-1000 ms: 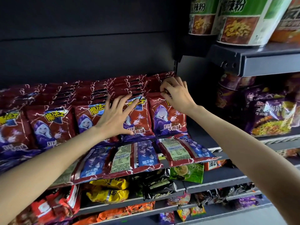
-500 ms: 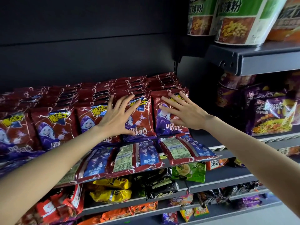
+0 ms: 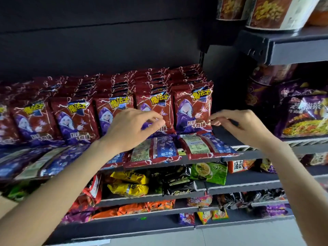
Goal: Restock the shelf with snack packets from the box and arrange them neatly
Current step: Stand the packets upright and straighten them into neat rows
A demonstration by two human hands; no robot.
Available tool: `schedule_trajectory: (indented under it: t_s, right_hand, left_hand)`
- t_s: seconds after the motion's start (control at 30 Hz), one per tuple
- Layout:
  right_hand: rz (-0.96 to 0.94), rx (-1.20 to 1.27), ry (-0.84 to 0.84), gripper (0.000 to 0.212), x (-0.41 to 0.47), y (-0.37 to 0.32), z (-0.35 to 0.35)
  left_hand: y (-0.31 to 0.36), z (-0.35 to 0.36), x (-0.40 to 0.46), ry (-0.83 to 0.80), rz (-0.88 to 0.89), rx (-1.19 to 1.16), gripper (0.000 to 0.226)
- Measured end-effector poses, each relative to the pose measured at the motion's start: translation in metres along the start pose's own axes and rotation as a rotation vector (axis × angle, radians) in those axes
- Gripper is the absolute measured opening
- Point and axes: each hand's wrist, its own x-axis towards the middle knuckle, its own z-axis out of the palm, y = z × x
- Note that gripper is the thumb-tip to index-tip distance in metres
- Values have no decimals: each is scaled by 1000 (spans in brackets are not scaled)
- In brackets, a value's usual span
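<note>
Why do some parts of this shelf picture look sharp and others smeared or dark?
Head view: the front red snack packets are sharp, the left hand is motion-blurred, the left-edge packets smear and the shelf bends from the wide lens, the back panel sits in deep shadow, and the noodle cups are soft.

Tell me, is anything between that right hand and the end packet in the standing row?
Nothing visible. The right hand is beside the rightmost red packet, its fingers at the packet's lower right edge. Whether they touch it, I cannot tell.
</note>
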Motion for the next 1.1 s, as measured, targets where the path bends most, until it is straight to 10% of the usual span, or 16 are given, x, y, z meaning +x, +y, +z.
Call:
schedule_trajectory:
  t_s: [0.2,0.4,0.53,0.73,1.1]
  right_hand:
    - [296,205,195,57,-82,-12,31]
    - [316,453,273,39,-98,1,46]
    - [211,317,87,68,-99,7,40]
    - [126,233,46,39,-69,2,39]
    - [555,575,254,11,35,29,40]
  left_hand:
    - [37,13,-55,-159,-45,75,73]
    - [43,24,-74,-250,-209,171,64]
    - [42,27,-77,-186,-233,169,50]
    - [39,15,-59,-128,-179,164,33]
    - [-29,5,47,-331,-353,-188,49]
